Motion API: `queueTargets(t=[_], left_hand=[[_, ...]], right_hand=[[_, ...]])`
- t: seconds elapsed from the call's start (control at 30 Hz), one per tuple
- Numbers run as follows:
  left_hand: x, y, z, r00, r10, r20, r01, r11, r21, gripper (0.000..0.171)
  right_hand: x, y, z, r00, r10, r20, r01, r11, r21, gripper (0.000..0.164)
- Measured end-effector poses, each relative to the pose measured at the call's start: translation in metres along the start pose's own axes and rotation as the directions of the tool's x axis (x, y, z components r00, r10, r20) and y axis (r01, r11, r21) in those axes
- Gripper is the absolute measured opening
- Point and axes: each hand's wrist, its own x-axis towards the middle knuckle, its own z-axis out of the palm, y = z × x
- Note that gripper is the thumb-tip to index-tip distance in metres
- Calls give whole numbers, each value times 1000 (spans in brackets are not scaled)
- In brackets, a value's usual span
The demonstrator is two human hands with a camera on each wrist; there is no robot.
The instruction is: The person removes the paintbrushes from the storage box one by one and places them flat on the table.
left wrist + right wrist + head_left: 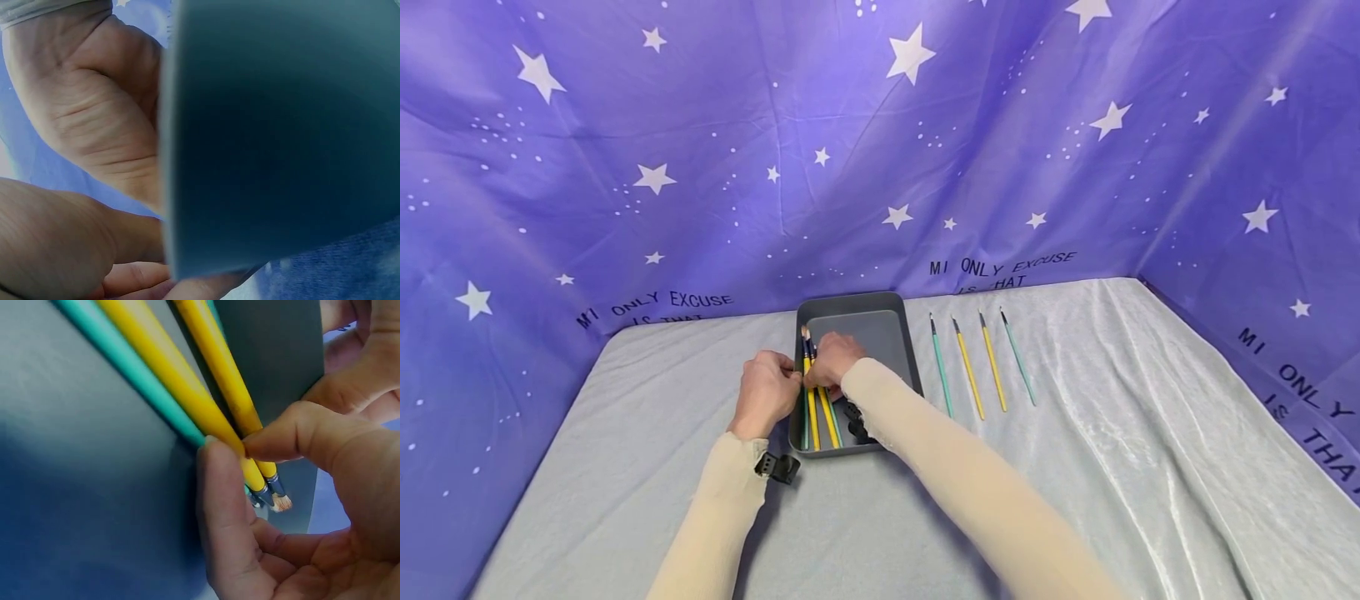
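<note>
My left hand point(767, 392) holds the left wall of a dark grey rectangular tray point(912, 354) by its rim. In the left wrist view the tray's outer wall point(281, 144) hides most of the scene, and part of that hand point(56, 244) shows at lower left. Inside the tray, my right hand point(837, 360) pinches a yellow paintbrush point(165, 359) and a green paintbrush point(134, 378) between thumb and forefinger. Another yellow paintbrush point(219, 359) lies close against the tray's left wall, with more green handles partly hidden. Their bristles point to the tray's far end.
Right of the tray, a green paintbrush point(942, 371), a yellow paintbrush point(968, 371), a second yellow one point(992, 362) and another green one point(1018, 360) lie in a spaced row. A pale grey cloth point(1075, 517) covers the table. Purple star-printed curtain point(820, 225) stands behind.
</note>
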Motion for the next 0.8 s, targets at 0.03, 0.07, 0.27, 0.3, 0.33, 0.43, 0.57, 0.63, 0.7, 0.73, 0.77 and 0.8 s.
queueTargets(t=[0.03,0.07,0.27,0.3,0.33,0.43,0.57,0.63,0.7,0.73,0.77,0.8], left_hand=[[0,0,0,1000,-3,1,3,1000,1,19],[0,0,0,1000,-4,-1,4,1000,1,19],[0,2,0,1000,-7,10,7,1000,-6,19],[0,2,0,1000,-5,9,6,1000,-7,19],[0,2,0,1000,-3,8,3,1000,-8,19],[0,2,0,1000,3,2,-3,1000,-10,18],[0,1,0,1000,-1,-2,1,1000,-4,19],[0,1,-1,1000,-2,-4,2,1000,2,19],[0,1,-1,1000,0,-8,0,1000,8,20],[0,1,-1,1000,3,-9,-3,1000,10,19],[0,0,-1,1000,4,-11,-4,1000,12,19],[0,0,0,1000,6,-11,-6,1000,12,19]], right_hand=[[0,0,0,1000,-3,-3,3,1000,-14,28],[0,0,0,1000,-8,-7,8,1000,-27,28],[-2,-1,1,999,-21,-41,16,995,-102,28],[-3,-2,1,999,-23,-49,18,993,-113,28],[-4,-2,0,998,-28,-56,21,992,-124,28],[-5,-2,0,998,-42,-56,34,990,-134,28],[-4,2,-2,999,-30,-33,29,999,-14,27],[-2,4,-4,1000,-18,-8,19,997,73,23],[-1,6,-5,1000,-16,19,13,990,137,19],[0,7,-6,999,-15,36,9,987,163,18],[0,8,-7,998,-17,52,7,983,183,19],[-1,9,-8,998,-19,64,6,979,201,19]])
